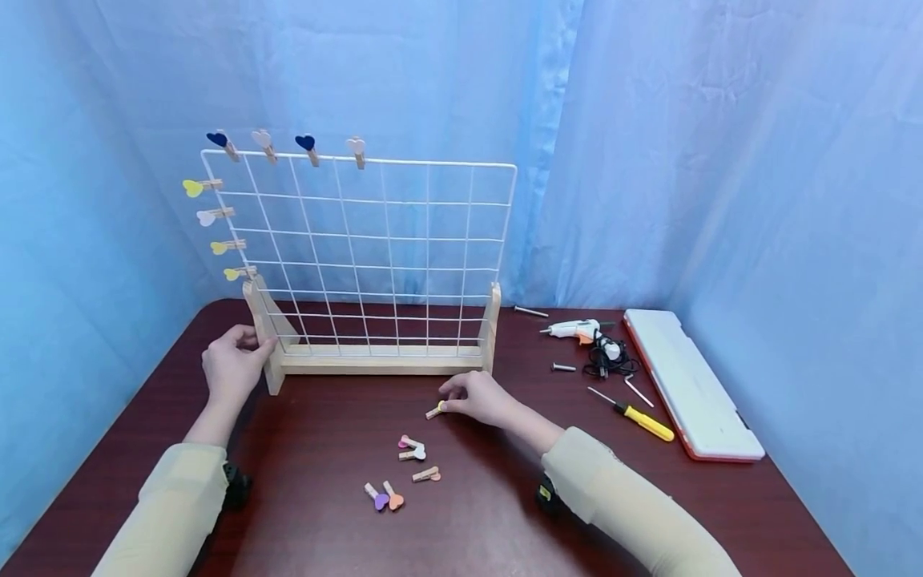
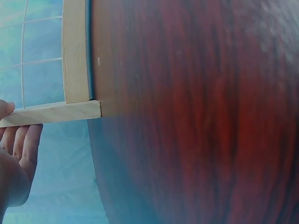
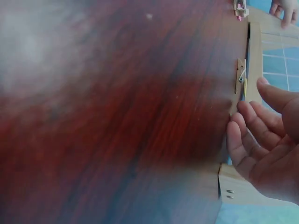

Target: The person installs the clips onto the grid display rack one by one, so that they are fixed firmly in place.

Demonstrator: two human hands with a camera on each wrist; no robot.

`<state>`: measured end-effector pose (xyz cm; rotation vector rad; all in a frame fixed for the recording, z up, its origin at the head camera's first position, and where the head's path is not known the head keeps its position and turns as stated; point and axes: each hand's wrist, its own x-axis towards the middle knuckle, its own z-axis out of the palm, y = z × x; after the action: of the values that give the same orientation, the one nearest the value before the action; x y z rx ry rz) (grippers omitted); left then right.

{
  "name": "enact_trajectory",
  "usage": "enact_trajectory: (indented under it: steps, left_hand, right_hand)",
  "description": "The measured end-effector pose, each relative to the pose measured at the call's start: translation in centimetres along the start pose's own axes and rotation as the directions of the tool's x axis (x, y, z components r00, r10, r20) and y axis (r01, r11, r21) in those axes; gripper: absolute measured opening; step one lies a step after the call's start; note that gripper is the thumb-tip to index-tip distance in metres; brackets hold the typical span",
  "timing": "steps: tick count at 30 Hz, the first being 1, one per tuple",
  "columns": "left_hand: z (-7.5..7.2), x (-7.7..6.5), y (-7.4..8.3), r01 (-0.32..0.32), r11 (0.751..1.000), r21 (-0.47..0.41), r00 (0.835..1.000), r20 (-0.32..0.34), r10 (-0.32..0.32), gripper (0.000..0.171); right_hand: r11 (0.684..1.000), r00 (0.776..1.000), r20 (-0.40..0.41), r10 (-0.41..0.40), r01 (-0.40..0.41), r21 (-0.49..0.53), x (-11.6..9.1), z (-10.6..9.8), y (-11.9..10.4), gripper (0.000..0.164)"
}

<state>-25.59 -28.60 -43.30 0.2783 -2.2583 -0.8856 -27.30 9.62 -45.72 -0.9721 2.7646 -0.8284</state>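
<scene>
A white wire grid (image 1: 407, 216) stands in a wooden stand (image 1: 382, 365). My left hand (image 1: 234, 365) grips the stand's left upright (image 2: 70, 112), thumb on one side and fingers on the other. Beside the stand's right end, my right hand (image 1: 479, 398) is at a clothespin with a yellow heart (image 1: 434, 411) on the table. In the right wrist view, its thumb (image 3: 275, 95) and fingers are spread apart near that clothespin (image 3: 240, 74). Clothespins with dark blue and pale hearts (image 1: 306, 146) line the grid's top; yellow and white ones (image 1: 209, 216) line its left side.
Several loose clothespins (image 1: 413, 454) with coloured hearts lie on the dark red table (image 1: 310, 513). On the right are a glue gun (image 1: 577, 329), a yellow screwdriver (image 1: 646, 421), a hex key (image 1: 638, 392), bolts (image 1: 563, 368) and a long white case (image 1: 688, 385). Blue curtains (image 1: 461, 72) hang behind.
</scene>
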Motion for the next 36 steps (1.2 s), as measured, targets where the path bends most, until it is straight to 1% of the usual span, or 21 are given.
enact_trajectory:
  steps: [5, 6, 10, 14, 18, 19, 21, 24, 26, 29, 32, 34, 36]
  left_hand:
    - [0.0, 0.0, 0.0, 0.010, 1.000, 0.000, 1.000, 0.005, -0.010, 0.024]
    - [0.0, 0.0, 0.0, 0.010, 1.000, 0.000, 1.000, 0.006, -0.010, 0.024]
    - [0.1, 0.1, 0.0, 0.005, 1.000, -0.008, 1.000, 0.003, -0.005, 0.024]
    - [0.1, 0.2, 0.0, 0.007, 1.000, -0.009, 1.000, 0.005, -0.006, 0.024]
    - [0.1, 0.1, 0.0, 0.009, 1.000, -0.008, 1.000, 0.000, -0.009, 0.024]
    - [0.0, 0.1, 0.0, 0.009, 1.000, -0.008, 1.000, -0.001, -0.009, 0.024]
    - [0.0, 0.0, 0.0, 0.012, 1.000, -0.008, 1.000, -0.001, -0.012, 0.024]
    - [-0.1, 0.0, -0.1, 0.019, 1.000, -0.005, 1.000, 0.001, -0.019, 0.024]
    - [-0.1, 0.0, -0.1, 0.026, 1.000, -0.002, 1.000, 0.000, -0.026, 0.024]
    - [-0.1, 0.0, -0.1, 0.034, 0.999, 0.003, 0.999, 0.002, -0.034, 0.023]
    - [-0.1, 0.0, 0.0, 0.039, 0.999, 0.003, 0.999, 0.007, -0.040, 0.023]
    - [-0.1, 0.0, 0.1, 0.043, 0.999, 0.003, 0.999, 0.011, -0.043, 0.023]
    - [0.0, 0.0, 0.1, 0.049, 0.999, 0.001, 0.999, 0.013, -0.049, 0.023]
  right_hand:
    - [0.999, 0.999, 0.020, 0.033, -0.033, -0.011, 0.3, 0.4, 0.2, 0.006]
    - [0.999, 0.999, 0.022, 0.034, -0.033, -0.017, 0.3, 0.4, 0.3, 0.005]
    - [1.000, 1.000, 0.027, 0.015, -0.015, -0.013, 0.1, 0.2, 0.6, 0.010]
    - [0.999, 0.999, 0.032, -0.001, 0.000, 0.035, -0.1, -0.4, 0.5, 0.009]
    - [0.998, 1.000, -0.016, -0.015, 0.016, 0.065, -0.4, -1.7, -0.3, 0.006]
    - [0.997, 0.999, -0.037, -0.021, 0.023, 0.072, -0.4, -2.2, -0.6, 0.006]
    - [0.992, 0.997, -0.074, -0.032, 0.040, 0.118, -0.4, -3.4, -1.3, 0.005]
    - [0.981, 0.991, -0.123, -0.057, 0.078, 0.178, -0.1, -5.6, -2.7, 0.004]
    - [0.974, 0.984, -0.155, -0.088, 0.118, 0.195, 0.1, -7.3, -3.9, 0.003]
    - [0.960, 0.968, -0.199, -0.151, 0.192, 0.205, 0.4, -9.9, -5.8, 0.008]
    - [0.944, 0.946, -0.251, -0.204, 0.258, 0.204, 0.8, -12.6, -7.7, 0.011]
    - [0.937, 0.935, -0.292, -0.203, 0.272, 0.219, 1.1, -14.5, -9.0, 0.011]
    - [0.931, 0.925, -0.335, -0.181, 0.271, 0.244, 1.5, -16.5, -10.2, 0.013]
